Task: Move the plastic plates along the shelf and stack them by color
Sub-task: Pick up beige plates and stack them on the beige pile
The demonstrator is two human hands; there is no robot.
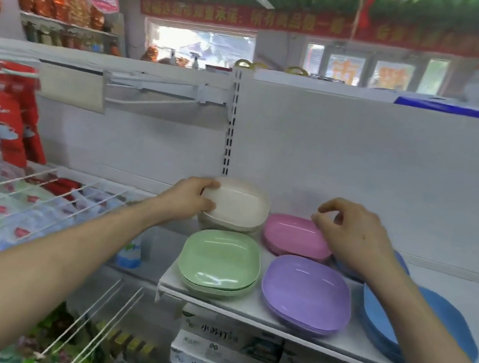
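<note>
Stacks of square plastic plates sit on a white shelf. A cream stack stands at the back left, and my left hand grips its top plate by the left edge. Beside it lies a pink stack. In front are a green stack and a purple stack. Blue plates lie at the right, partly hidden by my right forearm. My right hand hovers over the pink stack's right side, fingers loosely curled, holding nothing.
A white back panel rises behind the plates. Wire shelves with packaged goods are at the left, with red bags hanging above. Boxes sit under the shelf.
</note>
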